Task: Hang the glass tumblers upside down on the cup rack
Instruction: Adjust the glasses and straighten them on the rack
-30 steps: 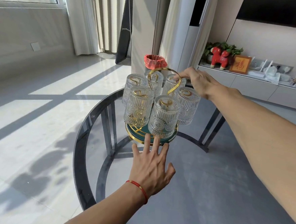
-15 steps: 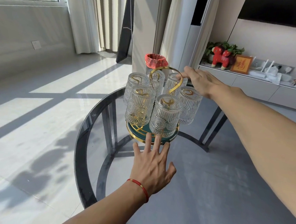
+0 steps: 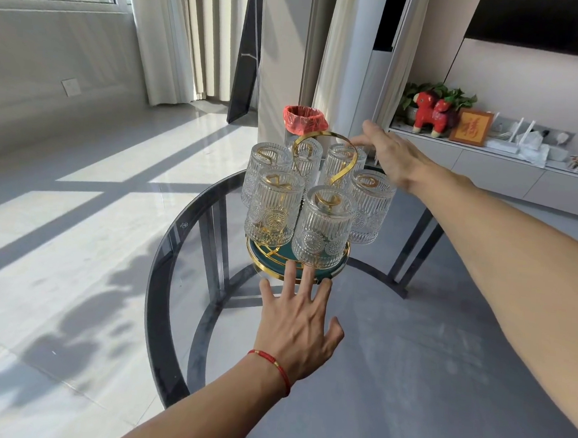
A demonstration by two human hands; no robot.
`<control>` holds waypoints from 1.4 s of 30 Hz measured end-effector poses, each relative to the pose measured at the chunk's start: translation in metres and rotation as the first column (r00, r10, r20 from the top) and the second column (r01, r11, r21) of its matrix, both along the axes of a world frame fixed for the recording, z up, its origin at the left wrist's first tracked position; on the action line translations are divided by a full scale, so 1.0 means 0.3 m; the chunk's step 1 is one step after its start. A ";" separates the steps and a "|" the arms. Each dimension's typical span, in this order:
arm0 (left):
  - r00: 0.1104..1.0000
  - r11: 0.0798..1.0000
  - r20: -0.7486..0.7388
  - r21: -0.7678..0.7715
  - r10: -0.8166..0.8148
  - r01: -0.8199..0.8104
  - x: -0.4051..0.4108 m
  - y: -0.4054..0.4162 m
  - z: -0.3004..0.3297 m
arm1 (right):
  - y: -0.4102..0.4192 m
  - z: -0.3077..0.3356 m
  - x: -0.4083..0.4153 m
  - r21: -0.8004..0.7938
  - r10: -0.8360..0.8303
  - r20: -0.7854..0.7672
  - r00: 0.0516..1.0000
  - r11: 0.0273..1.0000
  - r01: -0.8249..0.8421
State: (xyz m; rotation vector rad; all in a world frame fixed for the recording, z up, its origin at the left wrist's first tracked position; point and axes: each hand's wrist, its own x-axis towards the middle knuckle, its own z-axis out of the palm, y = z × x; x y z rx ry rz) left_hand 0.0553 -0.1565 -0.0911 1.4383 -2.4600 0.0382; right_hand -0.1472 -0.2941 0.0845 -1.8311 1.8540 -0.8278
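A gold wire cup rack (image 3: 326, 279) with a round green base stands on a round smoked-glass table (image 3: 176, 245). Several ribbed glass tumblers (image 3: 324, 228) hang upside down on its prongs around a gold loop handle (image 3: 320, 137). My left hand (image 3: 299, 325) lies flat on the table, fingers spread, fingertips touching the base's front rim. My right hand (image 3: 391, 157) hovers at the rack's back right, fingers loosely apart beside a rear tumbler, holding nothing.
A bin lined with a red bag (image 3: 305, 119) stands behind the table. A low cabinet (image 3: 509, 172) at the right carries a red toy figure (image 3: 430, 114), a framed picture and small items. Sunlit tiled floor lies to the left.
My right hand has let go of the rear tumbler and lifted slightly, fingers opening. My left hand stays at the base.
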 end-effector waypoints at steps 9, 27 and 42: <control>1.000 1.000 -0.006 0.001 -0.005 0.005 0.000 0.004 0.003 | -0.069 0.094 0.139 -0.011 0.172 0.172 0.970 0.985 -0.172; 0.999 1.000 -0.039 -0.010 -0.010 0.010 0.004 0.001 -0.001 | -0.162 0.122 0.222 0.296 0.240 -0.053 0.969 0.931 -0.215; 0.998 0.999 -0.068 -0.036 -0.010 0.007 0.001 -0.003 -0.009 | -0.173 0.150 0.245 0.341 0.245 -0.101 0.964 0.919 -0.198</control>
